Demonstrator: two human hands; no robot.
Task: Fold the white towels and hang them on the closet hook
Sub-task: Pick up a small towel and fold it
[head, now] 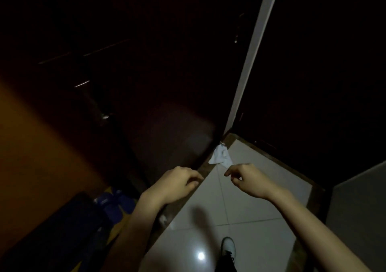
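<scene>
A small white towel point(221, 157) lies crumpled on the floor, bunched into a rough triangle with soft creases. It sits in the corner where the dark closet door point(167, 83) meets a pale door frame point(248, 62), half on a brown threshold strip point(208, 167) and half on the tiles.

Both hands hang over this spot with their backs up. The left hand point(181, 180) is above the threshold, its fingers curled loosely inward and gripping nothing. The right hand point(245, 177) is just beside the towel's near corner, thumb and forefinger brought close together; whether they pinch the cloth I cannot tell, as the picture is dim and blurred there.

The floor point(250, 209) is glossy light tile with thin grout lines, and a bright spot of light reflects off it near a white laced shoe point(228, 245). The closet fronts are smooth, very dark wood with faint glints of metal fittings. At the left are an orange-brown wall point(31, 146), a dark mat point(62, 230) and blue slippers point(117, 204).

Open tile stretches between the threshold and a grey panel point(359, 198) at the right.
</scene>
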